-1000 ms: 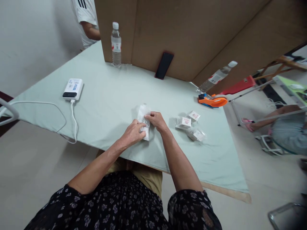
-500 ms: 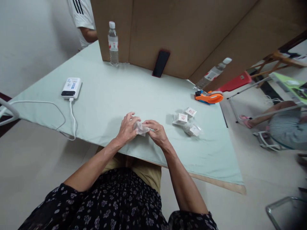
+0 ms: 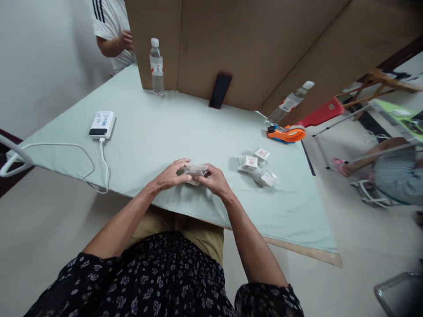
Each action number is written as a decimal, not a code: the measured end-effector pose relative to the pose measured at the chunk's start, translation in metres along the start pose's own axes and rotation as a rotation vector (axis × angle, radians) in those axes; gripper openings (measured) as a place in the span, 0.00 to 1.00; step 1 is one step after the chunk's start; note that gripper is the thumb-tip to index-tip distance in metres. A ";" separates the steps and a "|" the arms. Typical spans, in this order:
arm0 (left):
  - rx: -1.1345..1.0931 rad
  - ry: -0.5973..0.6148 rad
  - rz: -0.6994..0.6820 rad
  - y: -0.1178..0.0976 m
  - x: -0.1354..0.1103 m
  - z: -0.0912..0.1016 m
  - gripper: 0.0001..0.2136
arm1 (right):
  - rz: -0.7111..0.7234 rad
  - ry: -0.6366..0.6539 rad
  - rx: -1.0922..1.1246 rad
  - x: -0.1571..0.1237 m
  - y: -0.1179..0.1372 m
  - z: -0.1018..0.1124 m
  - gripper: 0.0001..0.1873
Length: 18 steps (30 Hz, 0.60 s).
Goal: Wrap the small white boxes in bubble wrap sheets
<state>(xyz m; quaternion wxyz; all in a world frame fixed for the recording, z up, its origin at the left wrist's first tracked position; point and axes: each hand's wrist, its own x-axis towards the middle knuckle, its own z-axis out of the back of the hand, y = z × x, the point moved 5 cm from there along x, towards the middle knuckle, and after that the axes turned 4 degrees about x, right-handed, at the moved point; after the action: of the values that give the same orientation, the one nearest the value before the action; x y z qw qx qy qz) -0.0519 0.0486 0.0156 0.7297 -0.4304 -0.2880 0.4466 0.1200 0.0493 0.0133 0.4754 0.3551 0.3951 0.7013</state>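
Near the front edge of the table, a clear plastic bag [image 3: 197, 169] lies between my two hands, with something pale in or under it that I cannot make out. My left hand [image 3: 172, 175] grips its left side, thumb in front and fingers behind. On the other side my right hand [image 3: 216, 180] pinches the bag between thumb and fingers. Off to the right sit three small white boxes in clear bags: a front-left box [image 3: 249, 162], a back box [image 3: 261, 154] and a front-right box [image 3: 266, 178] in a looser bag.
An orange tape dispenser [image 3: 287, 134] lies near the right edge. Water bottles [image 3: 157, 68] and a phone [image 3: 220, 90] stand against a cardboard screen [image 3: 238, 48]. A white power bank [image 3: 102, 124] with a cable is at left. A person's arm [image 3: 114, 46] shows behind the screen.
The bag has been turned flatter between my hands, and my left hand now has its thumb in front. The person behind the screen has raised a hand into view.
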 end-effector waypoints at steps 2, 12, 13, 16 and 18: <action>-0.058 0.064 0.009 0.000 -0.005 0.000 0.24 | -0.216 0.065 0.187 0.001 -0.008 -0.003 0.17; -0.443 0.033 0.126 0.011 0.002 -0.020 0.34 | -0.211 0.016 0.213 -0.006 -0.007 0.001 0.20; -0.448 0.023 0.142 0.011 0.004 -0.020 0.35 | -0.207 0.009 0.210 -0.007 -0.007 0.003 0.20; -0.432 -0.013 0.165 0.007 0.007 -0.019 0.35 | -0.196 0.046 0.233 -0.008 -0.006 0.003 0.23; -0.367 -0.031 0.163 0.004 0.007 -0.018 0.31 | -0.188 0.068 0.246 -0.008 -0.006 0.002 0.26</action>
<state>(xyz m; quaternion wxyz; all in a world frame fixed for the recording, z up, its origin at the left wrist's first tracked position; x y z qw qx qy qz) -0.0362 0.0492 0.0043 0.5958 -0.5711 -0.3399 0.4509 0.1263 0.0435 0.0076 0.4782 0.3480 0.5256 0.6115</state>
